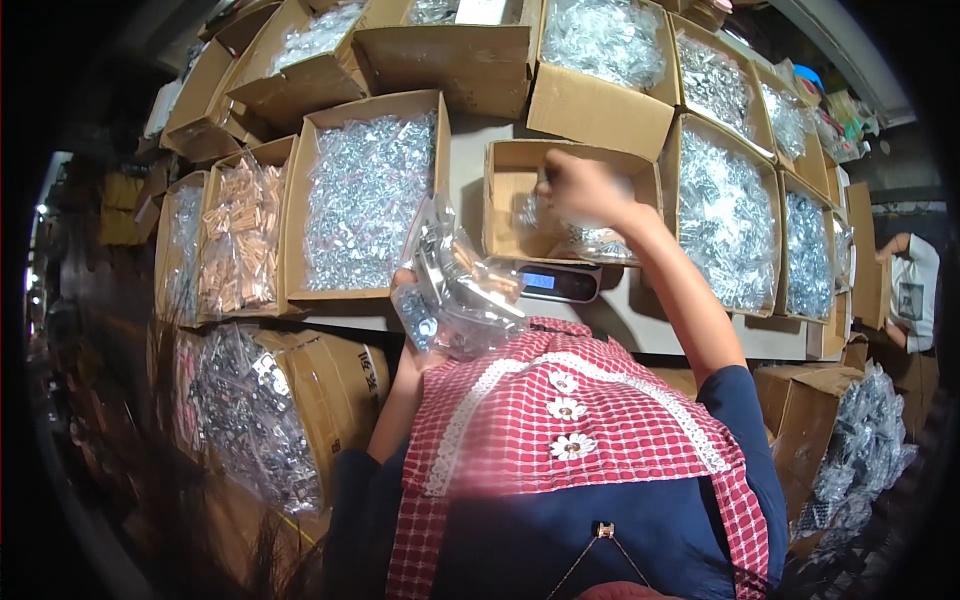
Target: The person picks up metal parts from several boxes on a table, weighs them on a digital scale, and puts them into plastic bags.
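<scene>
Left hand is holding a clear plastic bag of parts, fingers clamped on it; right hand, fingers bunched together, is hovering over the cardboard box on the scale.

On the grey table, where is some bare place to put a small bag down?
The grey table is bare between the box of silver parts and the small box under the right hand. Another strip lies right of the scale, near the table's front edge. Elsewhere boxes crowd it. The left hand holds a clear bag.

Cardboard boxes of bagged silver parts flank copper pieces.
</scene>
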Demonstrator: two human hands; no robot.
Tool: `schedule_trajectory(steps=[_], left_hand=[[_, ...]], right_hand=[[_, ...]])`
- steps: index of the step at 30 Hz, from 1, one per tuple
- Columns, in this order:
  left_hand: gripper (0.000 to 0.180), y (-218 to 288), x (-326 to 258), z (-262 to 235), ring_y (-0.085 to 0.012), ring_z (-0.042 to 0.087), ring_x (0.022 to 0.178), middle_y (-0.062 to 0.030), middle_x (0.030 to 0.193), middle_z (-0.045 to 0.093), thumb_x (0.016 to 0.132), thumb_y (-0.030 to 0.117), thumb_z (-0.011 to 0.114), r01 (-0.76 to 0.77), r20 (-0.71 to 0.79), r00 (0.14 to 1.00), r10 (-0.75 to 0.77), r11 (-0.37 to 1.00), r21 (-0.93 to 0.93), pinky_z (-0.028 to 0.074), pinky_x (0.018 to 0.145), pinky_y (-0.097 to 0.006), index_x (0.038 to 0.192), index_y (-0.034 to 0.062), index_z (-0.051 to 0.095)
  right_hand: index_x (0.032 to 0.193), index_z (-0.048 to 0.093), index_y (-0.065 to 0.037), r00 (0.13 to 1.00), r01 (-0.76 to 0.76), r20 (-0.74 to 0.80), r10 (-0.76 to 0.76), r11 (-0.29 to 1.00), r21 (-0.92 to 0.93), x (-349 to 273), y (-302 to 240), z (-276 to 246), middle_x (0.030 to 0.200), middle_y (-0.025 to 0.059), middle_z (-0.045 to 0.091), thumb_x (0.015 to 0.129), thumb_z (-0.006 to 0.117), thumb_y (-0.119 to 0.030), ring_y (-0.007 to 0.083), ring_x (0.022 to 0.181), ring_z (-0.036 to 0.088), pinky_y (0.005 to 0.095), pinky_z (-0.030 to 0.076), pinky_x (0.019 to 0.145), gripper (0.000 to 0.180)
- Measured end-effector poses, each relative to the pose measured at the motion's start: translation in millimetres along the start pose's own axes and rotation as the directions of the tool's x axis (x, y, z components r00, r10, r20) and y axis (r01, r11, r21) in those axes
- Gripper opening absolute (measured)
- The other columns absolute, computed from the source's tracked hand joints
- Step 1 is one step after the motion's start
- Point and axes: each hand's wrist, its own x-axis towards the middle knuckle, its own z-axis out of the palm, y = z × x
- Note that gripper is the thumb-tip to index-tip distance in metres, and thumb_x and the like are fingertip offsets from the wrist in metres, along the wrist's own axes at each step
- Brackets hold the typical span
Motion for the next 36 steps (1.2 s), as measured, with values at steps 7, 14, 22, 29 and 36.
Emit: schedule_trajectory(steps=[7, 14, 22, 29, 36], left_hand=[[0.052, 1, 3, 67, -0.026, 0.067, 0.084, -0.0186, 0.101, 0.064, 0.076, 0.022, 0.053, 0.096, -0.046, 0.994, -0.097, 0.995, -0.013, 0.06, 0.071, -0.036, 0.119, -0.0068, 0.051], [0.076, -17, 11, 97, -0.0302, 0.065, 0.095, -0.0183, 0.108, 0.062, 0.079, 0.057, 0.064, 0.139, -0.085, 0.988, -0.127, 0.978, 0.156, 0.057, 0.082, -0.044, 0.124, -0.0024, 0.047], [0.06, -12, -3, 96, -0.0305, 0.066, 0.089, -0.0186, 0.107, 0.061, 0.077, 0.026, 0.06, 0.288, -0.183, 0.946, -0.266, 0.952, 0.105, 0.059, 0.077, -0.043, 0.128, -0.0018, 0.046], [0.061, -3, 5, 75, -0.0326, 0.066, 0.087, -0.0211, 0.105, 0.064, 0.075, 0.03, 0.061, 0.188, -0.139, 0.975, -0.175, 0.978, 0.091, 0.057, 0.078, -0.045, 0.123, -0.0048, 0.049], [0.058, -4, 7, 82, -0.032, 0.066, 0.089, -0.0229, 0.107, 0.062, 0.077, 0.025, 0.058, 0.256, -0.19, 0.954, -0.23, 0.959, 0.121, 0.058, 0.078, -0.043, 0.123, -0.0081, 0.047]], right_hand=[[0.095, 0.059, -0.001, 0.991, 0.097, -0.13, 0.004, 0.648, 0.755, -27, -54, -58, 0.076, 0.0042, 0.065, 0.088, 0.066, -0.013, 0.0084, 0.064, 0.059, 0.0235, 0.047, 0.054, 0.016], [0.092, 0.064, 0.001, 0.975, 0.214, -0.045, -0.216, 0.877, 0.43, -38, -96, -29, 0.074, 0.0105, 0.068, 0.082, 0.07, -0.018, 0.0152, 0.063, 0.065, 0.03, 0.05, 0.058, 0.022], [0.102, 0.067, -0.002, 0.996, 0.073, -0.071, -0.047, 0.896, 0.438, -16, -49, -41, 0.077, 0.0064, 0.069, 0.088, 0.065, -0.027, 0.008, 0.056, 0.055, 0.023, 0.046, 0.053, 0.029], [0.099, 0.064, -0.003, 0.956, 0.271, 0.221, -0.19, 0.859, -0.434, -16, 45, 1, 0.096, 0.0174, 0.064, 0.075, 0.067, -0.015, 0.0348, 0.113, 0.052, 0.0422, 0.043, 0.091, 0.026], [0.099, 0.054, 0.0, 0.996, 0.062, 0.008, -0.084, 0.789, 0.611, -26, -8, -39, 0.08, 0.0095, 0.064, 0.094, 0.052, -0.011, 0.0182, 0.07, 0.065, 0.0314, 0.053, 0.066, 0.013]])
